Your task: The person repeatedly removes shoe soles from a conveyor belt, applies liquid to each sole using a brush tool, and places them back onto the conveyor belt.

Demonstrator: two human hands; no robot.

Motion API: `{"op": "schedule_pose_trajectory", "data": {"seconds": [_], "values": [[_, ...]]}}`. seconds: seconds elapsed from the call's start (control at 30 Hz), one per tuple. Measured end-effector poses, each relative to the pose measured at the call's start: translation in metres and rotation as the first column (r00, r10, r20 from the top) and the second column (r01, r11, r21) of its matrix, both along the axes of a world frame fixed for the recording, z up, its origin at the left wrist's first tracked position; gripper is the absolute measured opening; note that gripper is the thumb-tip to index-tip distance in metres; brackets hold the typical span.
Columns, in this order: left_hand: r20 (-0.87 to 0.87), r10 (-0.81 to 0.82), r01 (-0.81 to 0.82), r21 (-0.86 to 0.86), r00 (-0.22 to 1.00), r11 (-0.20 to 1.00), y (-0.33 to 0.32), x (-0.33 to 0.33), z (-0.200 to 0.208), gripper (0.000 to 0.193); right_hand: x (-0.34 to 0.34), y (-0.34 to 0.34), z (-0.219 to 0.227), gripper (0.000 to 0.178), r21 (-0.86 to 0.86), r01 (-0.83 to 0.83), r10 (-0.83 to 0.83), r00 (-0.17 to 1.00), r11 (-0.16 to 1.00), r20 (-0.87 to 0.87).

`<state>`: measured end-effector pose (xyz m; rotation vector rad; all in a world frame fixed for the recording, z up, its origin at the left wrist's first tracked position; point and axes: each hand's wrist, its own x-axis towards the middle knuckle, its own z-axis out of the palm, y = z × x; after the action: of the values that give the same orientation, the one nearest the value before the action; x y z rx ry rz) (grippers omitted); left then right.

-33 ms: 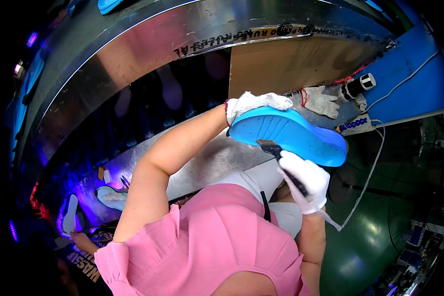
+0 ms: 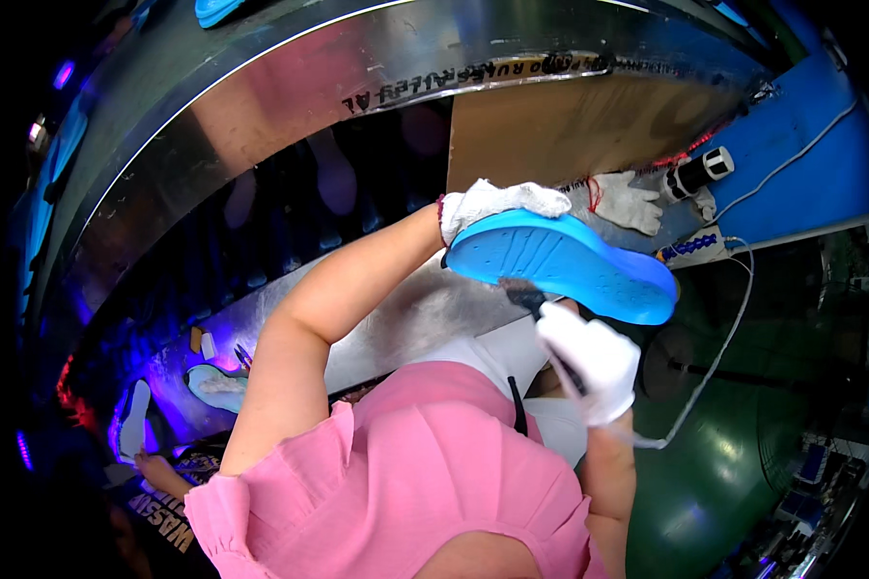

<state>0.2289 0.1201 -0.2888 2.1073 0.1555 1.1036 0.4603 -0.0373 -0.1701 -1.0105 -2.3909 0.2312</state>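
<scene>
- Right now my left hand [image 2: 497,205], in a white knit glove, is closed over the near end of a blue shoe sole [image 2: 562,264], fingers curled over its top edge, holding it up above the bench.
- Sole lies nearly flat, tilted a little, its textured face toward me, long axis running from my left hand out to the right.
- My right hand [image 2: 589,357], also in a white glove, is wrapped tight round the handle of a small dark brush [image 2: 529,297]; bristle end touches the sole's lower edge.
- Below the sole: grey metal bench surface [image 2: 406,323], with my pink sleeves and white apron nearer me.
- Past the sole, a spare white glove [image 2: 630,202] lies on the bench, beside a black-and-white cylindrical tool [image 2: 697,171].
- Brown board [image 2: 570,130] stands behind, under a curved shiny metal hood [image 2: 290,106].
- Far left, under purple light, pale soles [image 2: 212,384] lie on the bench; another person's hand [image 2: 153,467] is near them.
</scene>
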Motion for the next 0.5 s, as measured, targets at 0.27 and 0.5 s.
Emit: {"op": "schedule_pose_trajectory", "data": {"seconds": [0.27,0.5], "values": [[0.051,-0.035,0.057,-0.515,0.998,0.855,-0.007,-0.01,0.011,0.053,0.007,-0.007,0.011,0.032,0.137,-0.063,0.044,0.99,0.989,0.134],[0.081,-0.073,0.101,-0.942,0.994,0.322,-0.006,-0.026,0.048,0.061,0.006,0.002,0.018,0.032,0.079,-0.023,0.02,0.999,0.997,0.033]]}}
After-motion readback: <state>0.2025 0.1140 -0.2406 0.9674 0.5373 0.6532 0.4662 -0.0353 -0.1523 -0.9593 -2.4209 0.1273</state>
